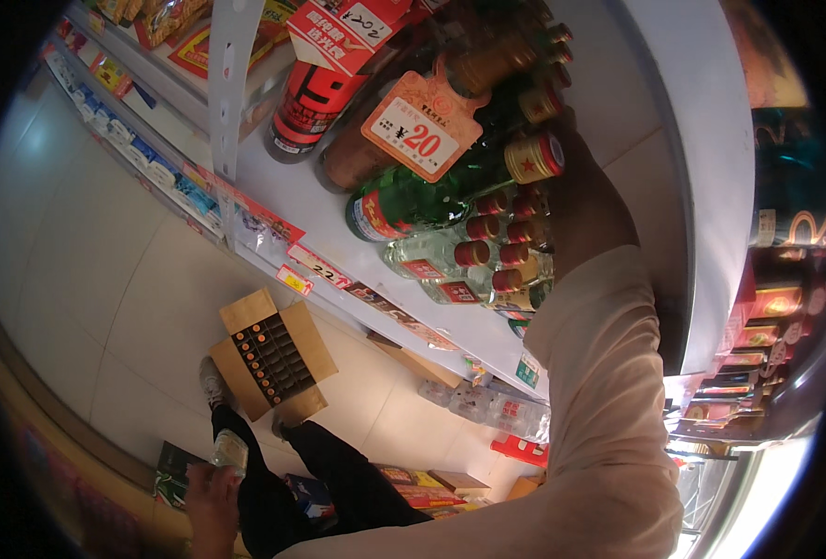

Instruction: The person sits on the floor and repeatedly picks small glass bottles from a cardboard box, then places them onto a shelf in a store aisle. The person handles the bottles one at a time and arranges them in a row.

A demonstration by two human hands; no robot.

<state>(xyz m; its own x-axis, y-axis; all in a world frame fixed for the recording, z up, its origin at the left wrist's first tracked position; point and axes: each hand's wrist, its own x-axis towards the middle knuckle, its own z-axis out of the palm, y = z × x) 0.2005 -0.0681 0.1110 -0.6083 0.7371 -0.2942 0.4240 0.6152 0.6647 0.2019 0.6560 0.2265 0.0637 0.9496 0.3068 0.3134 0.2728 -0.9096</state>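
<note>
My left hand [211, 489], low on the left, holds a small clear glass bottle [230, 451] with a pale label. My right arm reaches onto a white metal shelf [399, 293]; my right hand [571, 136] is dark and mostly hidden behind bottle necks, so its fingers cannot be made out. Nearest to it lies the gold-and-red capped neck of a green glass liquor bottle [413, 206]. Below that stand several small clear bottles [423, 255] with red caps. An orange price tag [423, 133] hangs in front of brown bottles.
An open cardboard carton [238, 370] with dividers and several orange-capped bottles stands on the tiled floor by my feet. Plastic jugs [503, 412] and boxes [420, 489] are on the floor nearby. A perforated shelf upright [224, 105] rises at left; bottles [769, 335] line the far right.
</note>
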